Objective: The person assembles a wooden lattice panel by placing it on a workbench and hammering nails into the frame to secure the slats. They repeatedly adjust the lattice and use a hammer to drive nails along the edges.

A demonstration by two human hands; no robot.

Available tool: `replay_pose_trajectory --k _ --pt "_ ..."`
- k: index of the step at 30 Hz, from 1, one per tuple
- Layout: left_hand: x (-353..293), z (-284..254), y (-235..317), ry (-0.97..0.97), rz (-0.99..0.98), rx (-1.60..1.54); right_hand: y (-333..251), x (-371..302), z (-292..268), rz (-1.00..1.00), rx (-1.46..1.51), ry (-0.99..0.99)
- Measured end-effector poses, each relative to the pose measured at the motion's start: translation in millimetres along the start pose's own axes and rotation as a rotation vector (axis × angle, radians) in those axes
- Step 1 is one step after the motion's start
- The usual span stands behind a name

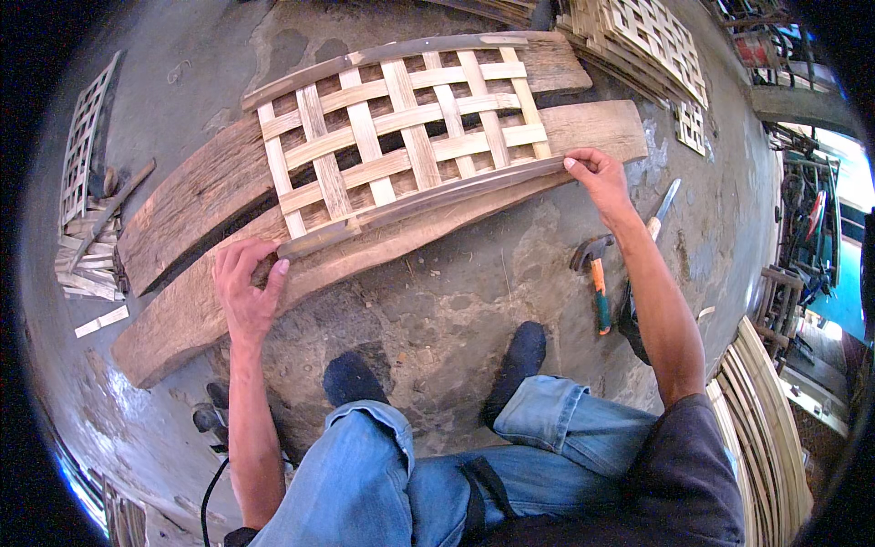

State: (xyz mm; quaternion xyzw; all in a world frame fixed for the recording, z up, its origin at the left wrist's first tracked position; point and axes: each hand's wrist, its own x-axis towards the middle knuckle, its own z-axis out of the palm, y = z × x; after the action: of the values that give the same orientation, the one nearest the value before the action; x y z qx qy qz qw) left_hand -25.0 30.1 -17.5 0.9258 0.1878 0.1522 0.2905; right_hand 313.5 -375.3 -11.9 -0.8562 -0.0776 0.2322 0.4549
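At 12 o'clock a lattice point(410, 118) lies on planks point(602, 128); left hand point(246, 283) at 9 and right hand point(600, 182) at 2 hold its near strip point(437, 200). A hammer point(598, 281) lies at 3.

Stained grey concrete floor point(437, 292) carries the lot: two thick, rough brown timber planks point(182, 333) lie on it side by side w/ a dark gap btwn. Across both sits a pale woven-slat lattice panel point(410, 118) w/ dark edge strips. On the floor to the worker's R, a dark-headed hammer w/ orange-and-green handle point(598, 278); beyond, a stack of pale slatted panels point(606, 46) (quite a pile, that).
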Motion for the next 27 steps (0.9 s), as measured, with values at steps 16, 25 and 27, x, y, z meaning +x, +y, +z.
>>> replay_pose_trajectory --k 16,25,27 --pt "-1.7 2.4 -2.2 -0.038 -0.048 0.03 -10.6 14.4 -6.8 -0.037 -0.27 -0.076" --pt "-0.7 -0.4 2.8 -0.035 -0.035 0.034 -8.7 9.4 -9.4 -0.004 -0.073 -0.124" --pt "-0.5 -1.5 1.7 -0.032 -0.027 0.019 -8.5 6.9 -9.0 0.018 -0.041 -0.111"
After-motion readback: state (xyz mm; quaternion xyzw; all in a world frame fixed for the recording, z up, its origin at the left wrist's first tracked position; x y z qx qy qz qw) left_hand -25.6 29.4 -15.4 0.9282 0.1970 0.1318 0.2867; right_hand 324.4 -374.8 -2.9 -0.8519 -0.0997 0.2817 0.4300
